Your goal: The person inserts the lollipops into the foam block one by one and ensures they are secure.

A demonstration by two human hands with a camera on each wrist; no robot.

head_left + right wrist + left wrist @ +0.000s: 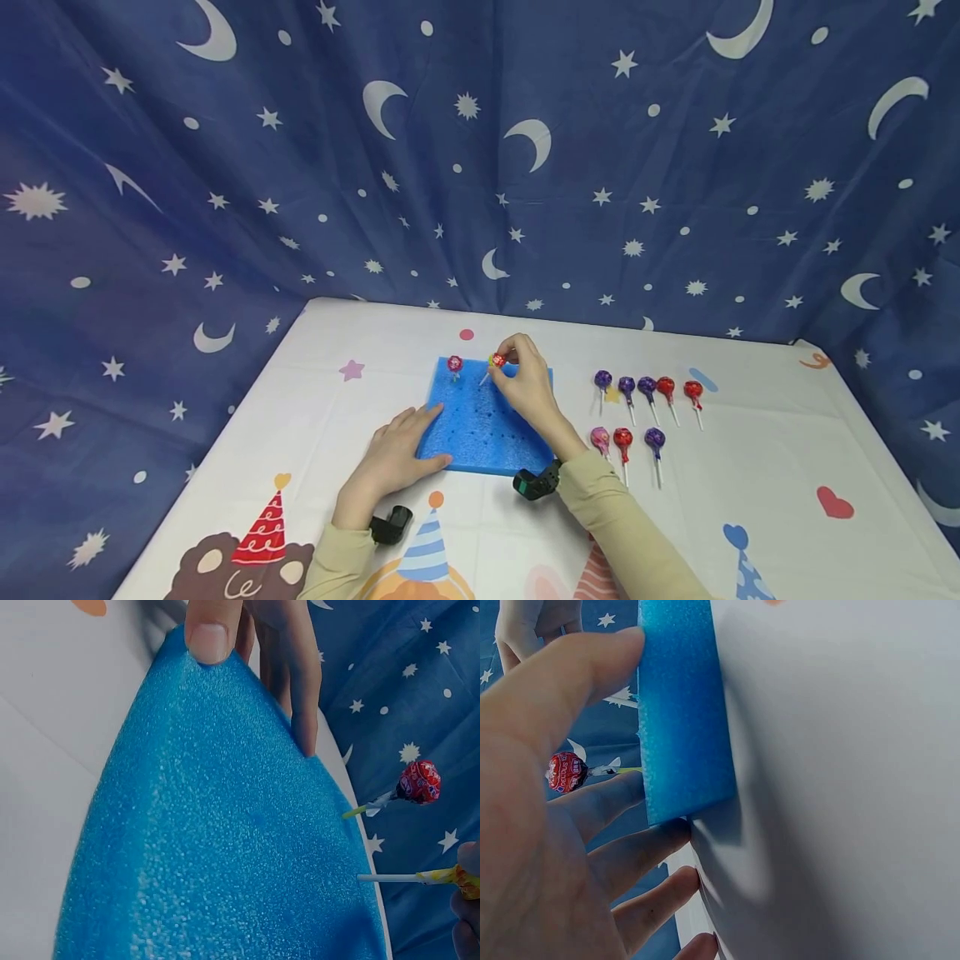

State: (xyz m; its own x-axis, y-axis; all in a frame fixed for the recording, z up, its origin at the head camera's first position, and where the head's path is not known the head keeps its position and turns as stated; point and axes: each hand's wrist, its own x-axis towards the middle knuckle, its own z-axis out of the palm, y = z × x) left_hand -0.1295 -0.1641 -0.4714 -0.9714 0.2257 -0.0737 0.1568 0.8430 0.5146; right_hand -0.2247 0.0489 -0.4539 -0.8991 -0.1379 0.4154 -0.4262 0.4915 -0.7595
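Observation:
A blue foam block [480, 433] lies on the table. My left hand [393, 454] rests at its near left corner, fingers spread along the left side and thumb on the near edge. Toward the far left of the block a lollipop in a dark red wrapper [420, 782] stands upright, its stick in the foam. My right hand [531, 390] pinches a red-and-yellow lollipop [497, 360] by its wrapped head, over the far part of the block. Its white stick [390, 878] slants down, with the tip right at the foam surface. Small dark holes dot the foam's top.
To the right of the block lie two rows of lollipops: a far row with purple lollipops [627, 384] and red lollipops [665, 386], a near row with a pink lollipop [600, 438], a red one and a purple one. A blue starry curtain [480, 167] hangs behind the table.

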